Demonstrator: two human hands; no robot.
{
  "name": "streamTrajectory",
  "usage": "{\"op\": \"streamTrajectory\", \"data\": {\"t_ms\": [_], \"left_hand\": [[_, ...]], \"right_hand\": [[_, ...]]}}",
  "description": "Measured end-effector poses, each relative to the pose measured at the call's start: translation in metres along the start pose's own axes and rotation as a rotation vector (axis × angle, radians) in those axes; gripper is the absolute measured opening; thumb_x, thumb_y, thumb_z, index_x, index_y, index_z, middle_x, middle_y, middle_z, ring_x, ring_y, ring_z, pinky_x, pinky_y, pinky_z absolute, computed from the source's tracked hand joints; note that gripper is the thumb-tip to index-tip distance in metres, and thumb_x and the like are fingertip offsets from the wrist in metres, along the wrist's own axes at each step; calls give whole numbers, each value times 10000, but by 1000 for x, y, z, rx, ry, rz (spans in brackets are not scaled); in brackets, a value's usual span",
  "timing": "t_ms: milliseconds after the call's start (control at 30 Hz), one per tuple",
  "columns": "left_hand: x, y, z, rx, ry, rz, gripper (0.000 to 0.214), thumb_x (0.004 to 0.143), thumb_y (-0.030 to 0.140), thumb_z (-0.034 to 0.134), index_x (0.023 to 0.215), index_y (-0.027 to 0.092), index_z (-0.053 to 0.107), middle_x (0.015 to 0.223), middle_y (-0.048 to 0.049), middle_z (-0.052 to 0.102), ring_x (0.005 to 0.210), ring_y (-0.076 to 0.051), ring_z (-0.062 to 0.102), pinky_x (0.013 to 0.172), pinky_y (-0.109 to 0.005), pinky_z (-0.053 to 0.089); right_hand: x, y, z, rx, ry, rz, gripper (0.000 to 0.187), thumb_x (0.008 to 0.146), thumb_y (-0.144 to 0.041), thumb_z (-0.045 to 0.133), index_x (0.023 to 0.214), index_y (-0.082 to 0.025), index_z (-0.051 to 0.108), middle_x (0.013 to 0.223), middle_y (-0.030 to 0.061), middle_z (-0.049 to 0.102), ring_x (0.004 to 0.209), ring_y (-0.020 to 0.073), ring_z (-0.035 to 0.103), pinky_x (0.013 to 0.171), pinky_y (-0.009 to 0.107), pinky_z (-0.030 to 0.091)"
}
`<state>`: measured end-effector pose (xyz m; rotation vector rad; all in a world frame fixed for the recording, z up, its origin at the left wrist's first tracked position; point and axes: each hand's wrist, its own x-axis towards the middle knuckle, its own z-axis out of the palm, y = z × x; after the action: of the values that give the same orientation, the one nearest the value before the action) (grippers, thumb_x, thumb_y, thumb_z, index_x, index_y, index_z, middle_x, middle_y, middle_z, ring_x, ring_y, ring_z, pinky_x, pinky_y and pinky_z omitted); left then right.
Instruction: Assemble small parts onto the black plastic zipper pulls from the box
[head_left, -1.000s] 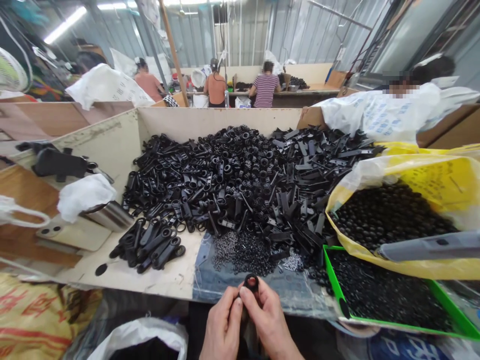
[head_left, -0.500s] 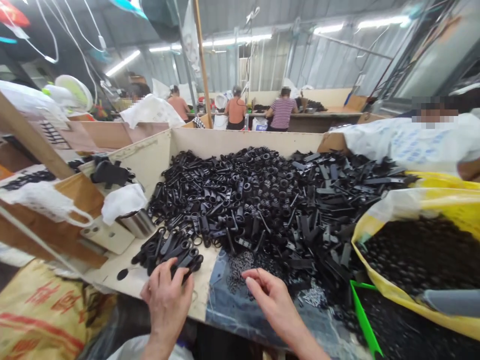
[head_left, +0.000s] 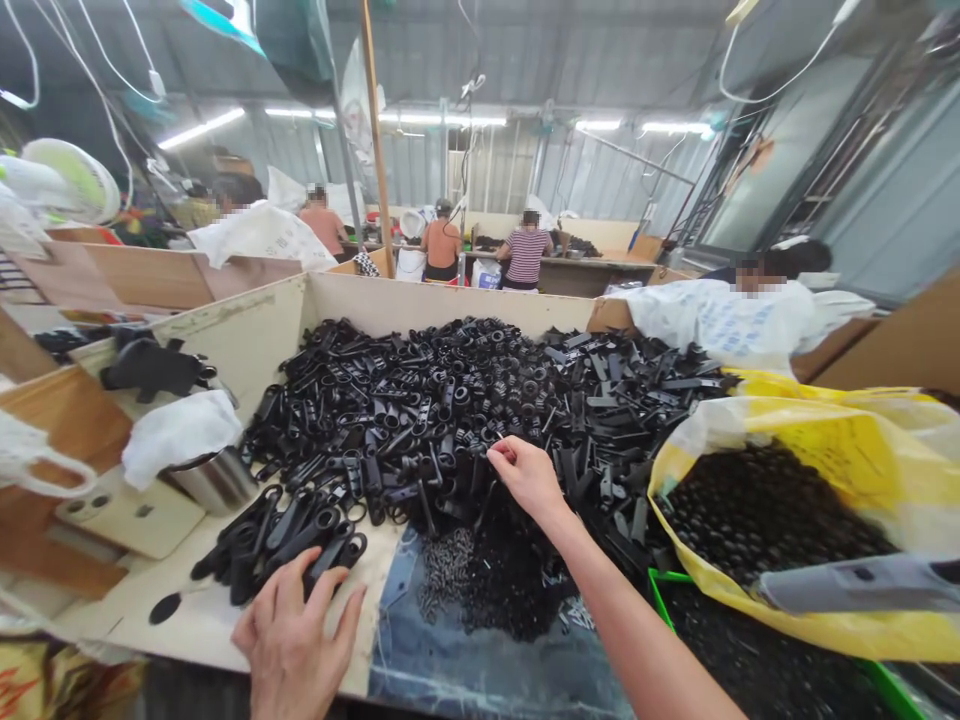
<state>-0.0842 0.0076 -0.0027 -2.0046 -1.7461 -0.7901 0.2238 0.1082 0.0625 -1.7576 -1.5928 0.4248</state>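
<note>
My left hand (head_left: 296,630) lies at the near edge of a small heap of black ring-ended plastic parts (head_left: 289,535), palm down, with its fingers curved and apart. Its fingertips are close to the parts; whether they touch is hard to tell. My right hand (head_left: 529,480) reaches over the front of a big pile of black plastic pieces (head_left: 390,400), thumb and fingers pinched together. What is in the pinch is too small to name. Below it lie small grey metal pieces (head_left: 446,570), tiny black bits (head_left: 510,585) and silvery pins (head_left: 577,615) on a blue cloth (head_left: 442,655).
A yellow-white sack (head_left: 694,440) of round black pieces stands right, a grey handle across it, beside a green tray (head_left: 660,600). At left are a metal cup (head_left: 214,480) and a phone (head_left: 135,510). Several people work further back.
My right hand has moved forward from the small metal pieces to the black pile. My left hand stays by the small heap, its fingers now spread wider. The view has shifted to the right.
</note>
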Motion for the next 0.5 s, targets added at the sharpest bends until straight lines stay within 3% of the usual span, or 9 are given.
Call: {"op": "streamTrajectory", "data": {"t_ms": [133,267,367,433,500], "left_hand": [[21,32,-3,-181,34,136,132,912,260,599,884,260,728,1149,-117,674,1095,-323,562,877,-460,417],[70,85,-4,-254,-54,358,233,919,127,571,1028,268,721,1196,-87,700,1166,-303,564,963,-454,407],[110,117,8,-149,-165,658,450,860,-14,518,1192,254,661,1364,-102,640,1303,-315,512,1024,-502,392],[131,128,22,-105,-193,853,326,864,2,513,1078,187,674,1402,-144,608,1364,-313,474,1087,-533,363],[146,131,36,-99,-201,941,257,857,9,537,1004,161,682,1363,-159,631,1365,-301,485,1134,-534,334]], "right_hand": [[8,0,-2,-81,-35,6,246,1003,-348,631,1176,-175,651,1162,66,684,940,195,691,822,392,590],[8,14,-11,-122,8,15,261,1007,-336,624,1220,-187,641,1223,75,666,995,213,685,852,407,588],[11,28,-27,-149,45,11,265,1004,-335,628,1219,-179,639,1213,74,669,990,213,687,850,411,588],[15,34,-38,-167,61,-2,264,1004,-333,628,1220,-180,639,1217,75,668,994,213,686,854,413,587],[21,36,-46,-184,60,-24,260,1005,-330,628,1218,-182,641,1220,76,668,997,213,685,858,413,586]]}}
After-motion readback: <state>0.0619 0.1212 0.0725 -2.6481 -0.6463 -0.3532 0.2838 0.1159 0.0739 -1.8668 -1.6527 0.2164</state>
